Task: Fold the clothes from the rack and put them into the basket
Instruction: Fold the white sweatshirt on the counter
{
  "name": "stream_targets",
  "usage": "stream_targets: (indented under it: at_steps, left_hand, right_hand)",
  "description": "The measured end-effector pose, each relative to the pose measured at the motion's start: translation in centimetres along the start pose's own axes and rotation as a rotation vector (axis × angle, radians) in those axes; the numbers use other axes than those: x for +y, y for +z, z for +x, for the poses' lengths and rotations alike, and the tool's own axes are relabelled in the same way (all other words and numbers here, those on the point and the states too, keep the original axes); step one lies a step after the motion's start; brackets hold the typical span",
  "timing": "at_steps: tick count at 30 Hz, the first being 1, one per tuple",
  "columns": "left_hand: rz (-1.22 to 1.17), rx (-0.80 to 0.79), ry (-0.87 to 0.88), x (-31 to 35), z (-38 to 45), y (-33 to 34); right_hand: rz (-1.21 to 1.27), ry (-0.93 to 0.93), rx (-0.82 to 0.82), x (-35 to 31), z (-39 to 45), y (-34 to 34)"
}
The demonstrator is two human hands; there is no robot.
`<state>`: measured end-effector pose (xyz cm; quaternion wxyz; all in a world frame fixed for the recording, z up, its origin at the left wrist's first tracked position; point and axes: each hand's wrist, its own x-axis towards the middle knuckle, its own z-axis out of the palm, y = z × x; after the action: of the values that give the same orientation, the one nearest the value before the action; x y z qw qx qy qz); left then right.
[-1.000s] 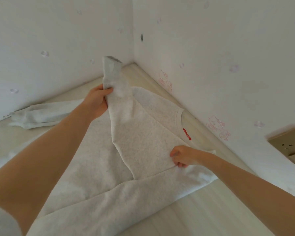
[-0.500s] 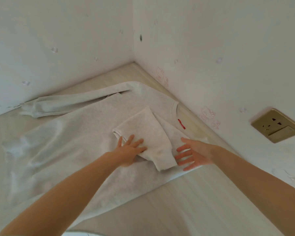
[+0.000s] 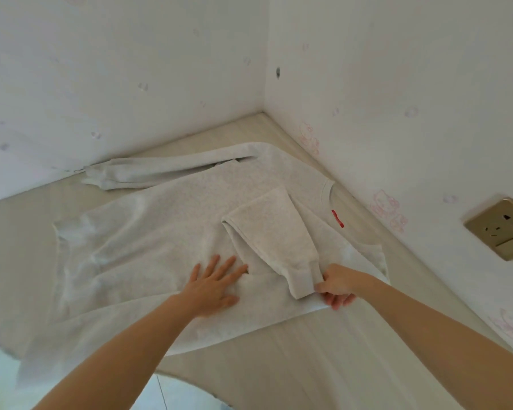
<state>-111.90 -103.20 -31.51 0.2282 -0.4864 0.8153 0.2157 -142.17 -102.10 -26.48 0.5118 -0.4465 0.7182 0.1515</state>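
You have a pale wood-grain counter [image 3: 323, 365] set into a corner where two white walls [image 3: 116, 69] meet. Faint pink cartoon-cat stickers [image 3: 387, 208] dot the right-hand wall low down, just above the counter's edge. Farther right you see a brass-coloured wall socket [image 3: 504, 227]. A small dark hole [image 3: 278, 72] sits near the corner seam.

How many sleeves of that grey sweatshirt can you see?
2: one sleeve lies stretched out along the far wall; the other sleeve is folded over the body, its cuff pinched by the right hand.
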Motion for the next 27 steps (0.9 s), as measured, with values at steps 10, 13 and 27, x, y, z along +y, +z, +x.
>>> stream_targets:
  at_steps: [10, 13, 27]
  left_hand:
    - [-0.189, 0.023, -0.27, -10.5, -0.2, -5.6]
    - [-0.196, 0.097, -0.363, -16.1, 0.9, -8.3]
    - [-1.54, 0.579, -1.082, -30.0, 10.3, -15.8]
  right_hand:
    - [-0.266, -0.13, 0.413, -7.5, 1.4, -7.0]
    - [-0.168, -0.167, 0.396, -11.0, 3.0, -10.3]
    - [-0.267, -0.452, 0.602, -26.3, 13.7, -16.8]
